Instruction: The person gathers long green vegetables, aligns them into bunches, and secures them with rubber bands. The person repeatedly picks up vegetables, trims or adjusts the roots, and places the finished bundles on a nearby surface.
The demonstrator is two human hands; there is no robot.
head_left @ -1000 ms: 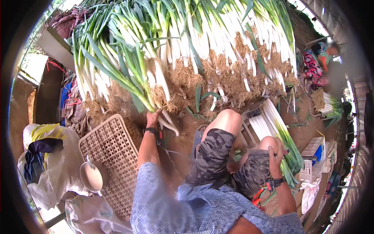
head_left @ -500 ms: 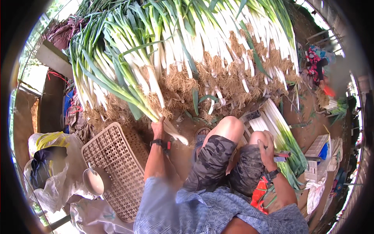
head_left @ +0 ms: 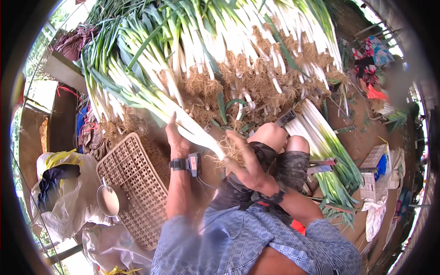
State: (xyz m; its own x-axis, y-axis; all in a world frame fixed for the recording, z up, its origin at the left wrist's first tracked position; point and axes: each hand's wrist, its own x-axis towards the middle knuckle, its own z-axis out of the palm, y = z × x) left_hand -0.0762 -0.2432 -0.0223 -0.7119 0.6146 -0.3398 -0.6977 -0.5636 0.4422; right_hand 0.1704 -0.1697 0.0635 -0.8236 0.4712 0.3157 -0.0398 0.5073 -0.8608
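Leeks (head_left: pixel 158 101) in left hand (head_left: pixel 178 138): gripping white stems (head_left: pixel 200 137) near far pile (head_left: pixel 229 43). Cupping right hand (head_left: pixel 252 172) around roots (head_left: pixel 232 147) at right, grip unclear.

Leek stalks (head_left: pixel 201 134), exact count unclear: white shafts, green leaves, brown fibrous root tuft (head_left: pixel 230 149) attached. Orientation: slanted, leaf end far left, root end near right. The left hand (head_left: pixel 177 140) grips the white section; the right hand (head_left: pixel 250 168), blurred, spreads its fingers about the root tuft.
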